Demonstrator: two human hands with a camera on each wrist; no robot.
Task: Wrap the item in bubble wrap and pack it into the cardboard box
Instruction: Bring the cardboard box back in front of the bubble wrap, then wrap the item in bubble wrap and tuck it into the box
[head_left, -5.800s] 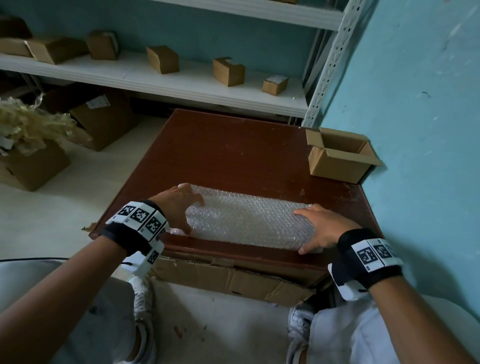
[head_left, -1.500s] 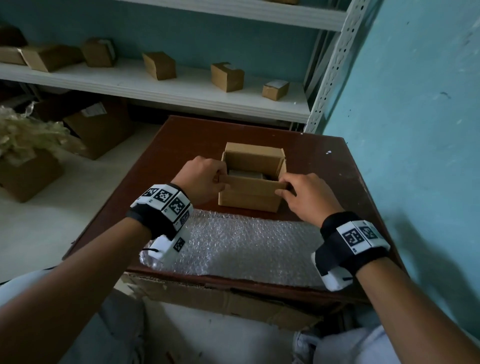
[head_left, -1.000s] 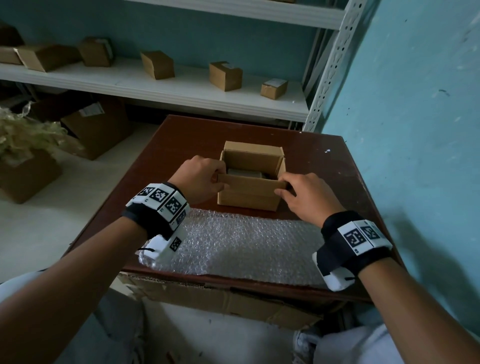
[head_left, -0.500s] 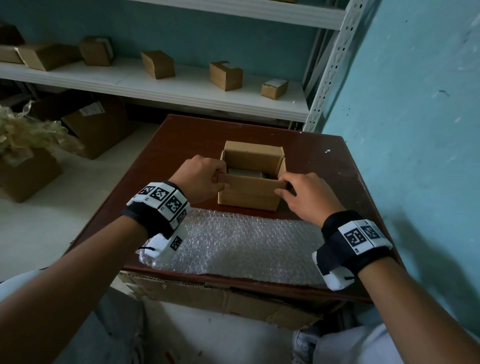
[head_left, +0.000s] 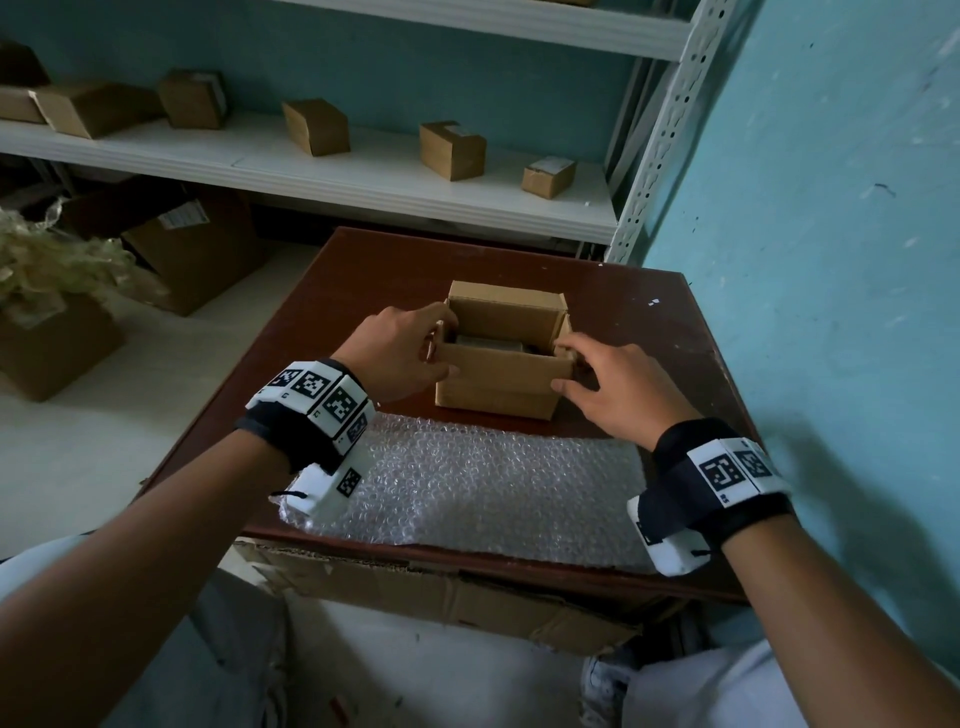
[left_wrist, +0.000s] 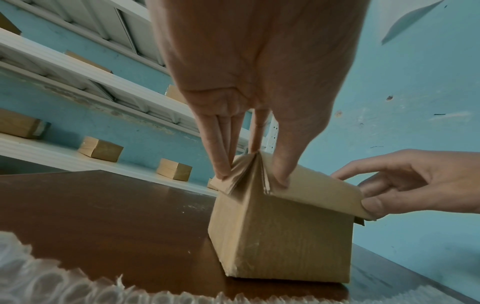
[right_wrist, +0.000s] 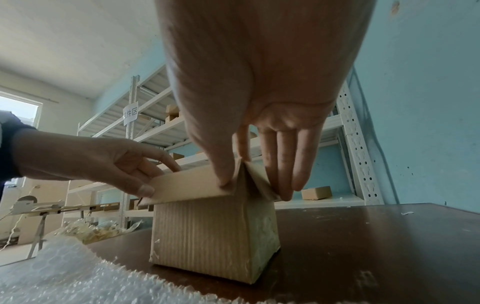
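Observation:
A small cardboard box (head_left: 493, 389) stands in the middle of the brown table (head_left: 395, 270), its top flaps partly folded. A grey item (head_left: 488, 343) shows inside through the gap. My left hand (head_left: 444, 343) pinches the box's left top corner: in the left wrist view the thumb and fingers (left_wrist: 221, 164) straddle the raised flap edges. My right hand (head_left: 563, 364) pinches the right top corner the same way, thumb on the near flap and fingers (right_wrist: 285, 185) on the side flap. A bubble wrap sheet (head_left: 483, 488) lies flat between the box and the table's near edge, under my wrists.
A white shelf (head_left: 363, 176) behind the table carries several small boxes. The blue wall (head_left: 831, 260) runs close along the table's right side. Flattened cardboard (head_left: 415, 587) hangs under the near edge. Larger boxes (head_left: 197, 249) and packing filler (head_left: 47, 265) are on the floor at left.
Since the earliest frame, the box has come from the table's right edge to the middle and both hands have left the bubble wrap for its flaps. Over the last second nothing visibly moved.

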